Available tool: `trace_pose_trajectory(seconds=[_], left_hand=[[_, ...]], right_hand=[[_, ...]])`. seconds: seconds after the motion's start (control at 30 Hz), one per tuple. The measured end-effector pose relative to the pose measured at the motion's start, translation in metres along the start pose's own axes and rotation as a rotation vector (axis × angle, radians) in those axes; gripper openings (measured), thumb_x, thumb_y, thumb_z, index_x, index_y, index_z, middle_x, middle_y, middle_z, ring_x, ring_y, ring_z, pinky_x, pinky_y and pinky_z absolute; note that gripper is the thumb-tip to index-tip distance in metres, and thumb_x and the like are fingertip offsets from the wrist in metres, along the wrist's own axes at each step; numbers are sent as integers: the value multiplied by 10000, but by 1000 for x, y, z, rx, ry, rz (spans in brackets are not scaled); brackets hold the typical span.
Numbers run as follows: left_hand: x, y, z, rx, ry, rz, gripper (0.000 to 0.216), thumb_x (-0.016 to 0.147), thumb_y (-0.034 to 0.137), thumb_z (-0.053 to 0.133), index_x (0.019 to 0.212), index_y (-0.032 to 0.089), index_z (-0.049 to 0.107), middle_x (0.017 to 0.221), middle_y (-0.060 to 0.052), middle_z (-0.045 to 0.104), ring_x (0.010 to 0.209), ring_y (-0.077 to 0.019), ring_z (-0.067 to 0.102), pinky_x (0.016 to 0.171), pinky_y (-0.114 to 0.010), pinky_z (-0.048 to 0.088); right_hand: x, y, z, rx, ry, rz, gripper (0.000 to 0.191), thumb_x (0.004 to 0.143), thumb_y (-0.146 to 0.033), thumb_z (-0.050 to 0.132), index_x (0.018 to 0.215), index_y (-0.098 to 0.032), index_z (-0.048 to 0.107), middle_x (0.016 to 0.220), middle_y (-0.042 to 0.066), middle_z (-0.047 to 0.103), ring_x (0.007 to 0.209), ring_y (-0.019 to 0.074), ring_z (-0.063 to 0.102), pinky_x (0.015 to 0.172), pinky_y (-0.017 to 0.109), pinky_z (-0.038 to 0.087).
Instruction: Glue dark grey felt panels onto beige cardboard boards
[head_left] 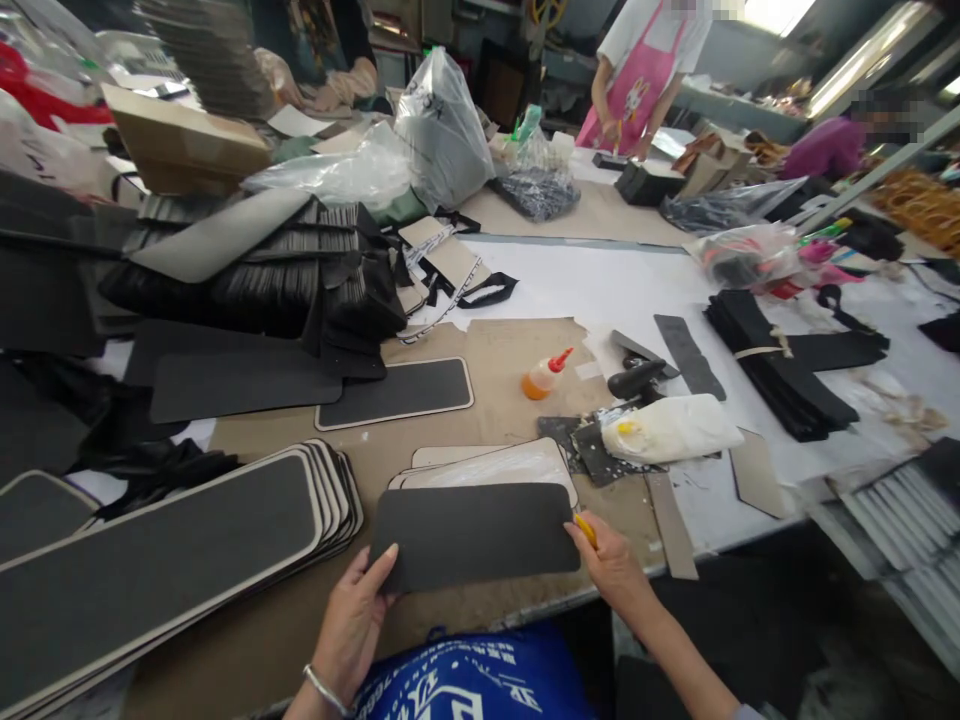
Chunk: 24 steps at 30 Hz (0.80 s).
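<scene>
A dark grey rectangular panel [476, 538] with rounded corners is held between my hands above the table's near edge. My left hand [358, 610] grips its left end, thumb on top. At its right end, my right hand [606, 560] pinches the corner and also has a small yellow tool [586, 530] in its fingers; its kind is mostly hidden. Just behind the panel lies a short stack of pale-faced boards [487, 468], the top one looking wet or shiny. Left of my left hand is a stack of long dark panels with beige borders [187, 530].
A small bottle with a red nozzle [541, 376] stands mid-table. Right of it lie a white plastic bottle [671, 430] and a black-handled tool [637, 378]. Piled black material [262, 270] fills the left, and a tied black bundle [776, 365] lies right. Two people work across the table.
</scene>
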<state>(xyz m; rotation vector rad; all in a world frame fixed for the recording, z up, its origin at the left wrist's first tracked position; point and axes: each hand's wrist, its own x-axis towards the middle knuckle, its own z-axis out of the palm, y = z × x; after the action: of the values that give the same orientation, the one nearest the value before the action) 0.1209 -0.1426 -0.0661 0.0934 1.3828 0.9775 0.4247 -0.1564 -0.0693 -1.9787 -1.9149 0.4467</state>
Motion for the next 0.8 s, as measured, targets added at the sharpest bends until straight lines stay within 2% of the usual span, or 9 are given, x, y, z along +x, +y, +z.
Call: trace_pose_trajectory(seconds=[0.13, 0.23, 0.37, 0.43, 0.57, 0.8], left_hand=[[9, -8, 1, 237, 0, 70, 361, 533, 374, 690, 797, 139, 616, 735, -29, 653, 726, -166, 591, 602, -245, 462], [22, -13, 7, 504, 1, 164, 342, 571, 469, 609, 688, 148, 598, 600, 6, 588, 619, -145, 536, 547, -236, 409], [37, -15, 17, 881, 113, 311, 329, 599, 482, 519, 479, 179, 473, 425, 51, 402, 466, -102, 380, 464, -228, 293], [39, -15, 21, 983, 171, 346, 310, 597, 458, 501, 455, 189, 440, 409, 52, 383, 457, -102, 360, 471, -233, 276], [37, -16, 26, 1015, 210, 340, 273, 602, 433, 493, 473, 196, 451, 431, 40, 428, 476, -117, 393, 495, -241, 288], [39, -19, 26, 910, 247, 348, 276, 601, 420, 530, 470, 188, 457, 447, 43, 426, 493, -114, 392, 507, -238, 306]], right_hand=[[22, 19, -2, -139, -21, -39, 348, 873, -406, 285, 689, -199, 495, 612, 8, 555, 558, 125, 528, 564, 226, 372], [43, 30, -3, -244, -81, -42, 321, 877, -372, 296, 698, -195, 495, 629, 17, 575, 572, 126, 543, 557, 223, 356], [65, 39, 4, -413, -182, 5, 239, 859, -313, 371, 707, -194, 512, 685, 31, 618, 604, 123, 567, 507, 214, 308], [70, 42, 10, -464, -243, 34, 208, 849, -306, 400, 715, -198, 518, 704, 28, 632, 611, 118, 572, 489, 211, 285], [73, 46, 16, -476, -322, 78, 195, 847, -339, 401, 765, -208, 520, 711, 19, 638, 611, 123, 578, 480, 218, 272], [77, 55, 19, -446, -377, 87, 210, 847, -346, 384, 784, -209, 530, 722, 42, 643, 617, 152, 588, 500, 241, 296]])
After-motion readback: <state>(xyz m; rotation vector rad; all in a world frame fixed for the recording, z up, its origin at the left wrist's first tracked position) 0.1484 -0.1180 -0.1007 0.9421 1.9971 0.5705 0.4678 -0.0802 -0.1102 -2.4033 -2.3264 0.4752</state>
